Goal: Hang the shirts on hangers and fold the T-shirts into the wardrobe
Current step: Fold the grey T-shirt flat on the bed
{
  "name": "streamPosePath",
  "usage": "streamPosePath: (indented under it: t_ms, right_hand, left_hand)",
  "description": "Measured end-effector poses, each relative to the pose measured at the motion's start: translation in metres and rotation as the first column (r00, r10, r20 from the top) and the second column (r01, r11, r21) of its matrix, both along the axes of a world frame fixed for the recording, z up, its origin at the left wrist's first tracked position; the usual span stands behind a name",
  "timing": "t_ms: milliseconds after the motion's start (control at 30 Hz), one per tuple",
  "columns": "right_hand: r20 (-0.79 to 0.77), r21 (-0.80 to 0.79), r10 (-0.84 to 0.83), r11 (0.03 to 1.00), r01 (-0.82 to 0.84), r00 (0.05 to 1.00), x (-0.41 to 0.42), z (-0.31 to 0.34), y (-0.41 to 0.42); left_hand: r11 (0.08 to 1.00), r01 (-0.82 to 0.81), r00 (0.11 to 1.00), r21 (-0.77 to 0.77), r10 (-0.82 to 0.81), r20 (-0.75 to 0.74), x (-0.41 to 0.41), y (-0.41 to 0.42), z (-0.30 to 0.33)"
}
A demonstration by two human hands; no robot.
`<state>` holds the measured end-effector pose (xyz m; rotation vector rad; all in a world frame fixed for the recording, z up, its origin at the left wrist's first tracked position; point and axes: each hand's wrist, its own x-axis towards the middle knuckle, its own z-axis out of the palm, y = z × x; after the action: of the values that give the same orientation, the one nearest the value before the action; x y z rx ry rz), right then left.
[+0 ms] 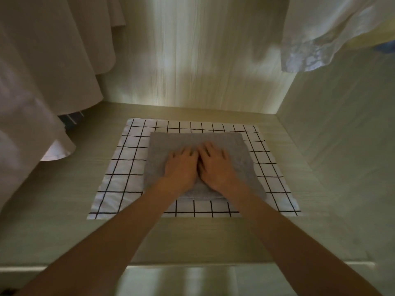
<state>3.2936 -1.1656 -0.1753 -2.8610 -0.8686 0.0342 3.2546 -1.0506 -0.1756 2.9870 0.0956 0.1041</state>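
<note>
— Where is the T-shirt?

— The grey T-shirt (198,144), folded into a soft, thick rectangle, lies in the wardrobe on a white cloth (132,167) with a thin black grid, also folded flat and square. That cloth rests on the pale wood-grain shelf (64,210).

— And your grip?

— I hold nothing. My left hand (181,167) and right hand (215,167) lie side by side on the middle of the T-shirt, palms down, fingers spread and flat against the nubbly fabric. The fingertips look a little blurred.

— What else is around?

— Smooth white shirts (42,71) hang in loose folds at the left, their curved hems just above the shelf. At the upper right hangs a crumpled white garment (320,39). The back panel (192,60) shows vertical grain.
</note>
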Motion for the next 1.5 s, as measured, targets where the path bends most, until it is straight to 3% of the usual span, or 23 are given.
streamPosePath:
  t_ms: [67, 167, 333, 467, 533, 600, 700, 867, 1033, 1200, 1333, 1500]
  right_hand:
    - [-0.005, -0.064, -0.080, 0.995, 0.080, 0.997, 0.000, -0.016, -0.002]
    - [0.032, -0.065, -0.163, 0.984, 0.165, 0.986, 0.002, -0.027, -0.020]
    - [-0.034, -0.025, -0.260, 0.966, 0.259, 0.965, -0.004, -0.025, -0.048]
    - [-0.074, 0.003, -0.308, 0.951, 0.309, 0.948, -0.011, -0.023, -0.051]
    - [-0.082, -0.057, -0.328, 0.944, 0.324, 0.941, -0.010, -0.015, -0.051]
    - [-0.040, -0.139, -0.286, 0.951, 0.278, 0.958, -0.001, -0.001, -0.045]
    - [-0.003, -0.109, -0.117, 0.987, 0.116, 0.993, 0.028, 0.018, -0.026]
    - [-0.012, -0.084, 0.055, 0.995, -0.056, 0.998, 0.065, 0.002, 0.010]
    - [-0.012, -0.029, -0.082, 0.996, 0.081, 0.997, 0.073, -0.024, 0.007]
    - [0.021, -0.052, -0.221, 0.974, 0.222, 0.975, 0.080, -0.023, -0.017]
    - [-0.008, -0.040, -0.189, 0.981, 0.189, 0.982, 0.081, -0.024, -0.025]
    - [-0.048, -0.019, -0.195, 0.981, 0.195, 0.980, 0.072, -0.013, -0.043]
  left_hand:
    - [0.998, -0.016, 0.997, 0.066, 0.022, -0.080, -0.002, 0.008, -0.013]
    - [0.990, -0.061, 0.995, 0.124, 0.069, -0.066, -0.013, 0.036, -0.024]
    - [0.996, -0.083, 0.992, -0.020, 0.081, -0.098, -0.023, 0.067, -0.027]
    - [0.995, -0.078, 0.992, -0.058, 0.072, -0.102, -0.021, 0.068, -0.026]
    - [0.997, -0.074, 0.990, -0.027, 0.070, -0.120, -0.020, 0.068, -0.022]
    - [0.998, -0.070, 0.995, 0.009, 0.070, -0.075, -0.016, 0.067, -0.015]
    - [0.999, -0.046, 0.998, 0.014, 0.045, 0.053, 0.002, 0.054, -0.004]
    - [0.999, 0.039, 0.998, -0.013, -0.040, -0.043, 0.041, 0.036, -0.013]
    - [0.997, -0.045, 0.993, 0.055, 0.050, -0.103, 0.053, 0.056, -0.023]
    - [0.978, -0.209, 0.974, -0.019, 0.206, -0.097, 0.049, 0.088, -0.024]
    - [0.974, -0.227, 0.970, 0.004, 0.226, -0.094, 0.042, 0.103, -0.024]
    - [0.962, -0.230, 0.963, 0.148, 0.247, -0.109, 0.031, 0.096, -0.010]
